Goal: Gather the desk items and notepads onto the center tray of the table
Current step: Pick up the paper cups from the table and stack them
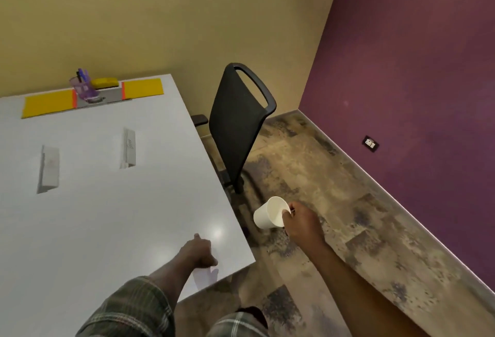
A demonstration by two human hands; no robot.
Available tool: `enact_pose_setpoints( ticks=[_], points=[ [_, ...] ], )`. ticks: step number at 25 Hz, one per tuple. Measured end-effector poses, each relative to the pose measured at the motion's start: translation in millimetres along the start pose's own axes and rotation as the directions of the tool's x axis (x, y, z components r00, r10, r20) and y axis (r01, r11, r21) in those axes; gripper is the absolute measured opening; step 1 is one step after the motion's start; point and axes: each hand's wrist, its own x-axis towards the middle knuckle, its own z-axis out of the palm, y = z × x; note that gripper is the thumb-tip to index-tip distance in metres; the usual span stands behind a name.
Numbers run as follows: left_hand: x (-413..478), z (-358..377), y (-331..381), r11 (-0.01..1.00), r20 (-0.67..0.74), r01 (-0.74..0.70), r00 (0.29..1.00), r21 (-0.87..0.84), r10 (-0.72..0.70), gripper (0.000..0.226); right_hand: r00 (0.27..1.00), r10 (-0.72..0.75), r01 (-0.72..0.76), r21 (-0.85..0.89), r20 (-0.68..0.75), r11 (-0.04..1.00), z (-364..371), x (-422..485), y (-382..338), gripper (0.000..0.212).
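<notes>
One cup (269, 213) — right hand (301, 223)

Single head-worn wide-angle view, looking forward and steeply down from standing height. Close over the near corner of the tabletop (107, 202), with chair (238, 122), floor (334, 202) and walls (415, 55) beyond, tilted. No second view to share with.
</notes>
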Motion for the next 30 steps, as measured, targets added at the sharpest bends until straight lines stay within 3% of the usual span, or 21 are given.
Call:
enact_pose_setpoints(
  ticks=[5,11,18,30],
  points=[
    [20,-22,19,0.996,-0.113,0.089,0.989,-0.022,-0.091,0.06,0.993,-0.105,0.103,0.04,0.063,0.994,-18,62,-14,0.011],
    [72,-58,31,0.974,-0.14,0.173,0.971,-0.143,-0.193,0.093,0.948,-0.265,0.269,0.001,0.175,0.963,-23,146,-55,0.012],
    [133,-103,27,0.927,-0.15,0.267,0.938,-0.263,-0.313,0.114,0.823,-0.433,0.486,-0.062,0.368,0.872,7,264,-145,0.01],
    [182,-136,-1,0.774,-0.033,0.375,0.891,-0.51,-0.453,0.121,0.634,-0.503,0.629,-0.013,0.588,0.778,121,369,-284,0.01]
  ],
)
